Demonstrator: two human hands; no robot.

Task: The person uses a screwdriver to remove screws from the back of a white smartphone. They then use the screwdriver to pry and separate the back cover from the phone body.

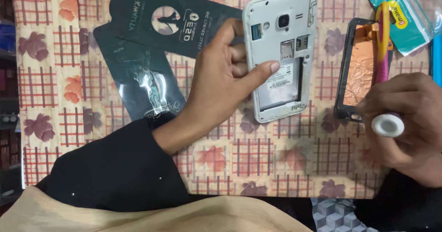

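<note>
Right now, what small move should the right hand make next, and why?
Probably bring the screwdriver tip across to the white phone: the left hand holds it with its back open, while the right hand grips the tool away from it.

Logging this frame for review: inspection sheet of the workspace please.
Surface: checked cloth with leaf print covers the table.
Job's things: white phone with back cover off, battery bay empty; screwdriver, pink and yellow with white cap.
Clutter: two dark packets; black phone frame with copper foil; teal bag.
Grippers: left hand holds the phone, thumb on its back; right hand grips the screwdriver.
Cables: nothing seen.
Surroundings: dim shelves at left; patterned floor below.
</note>
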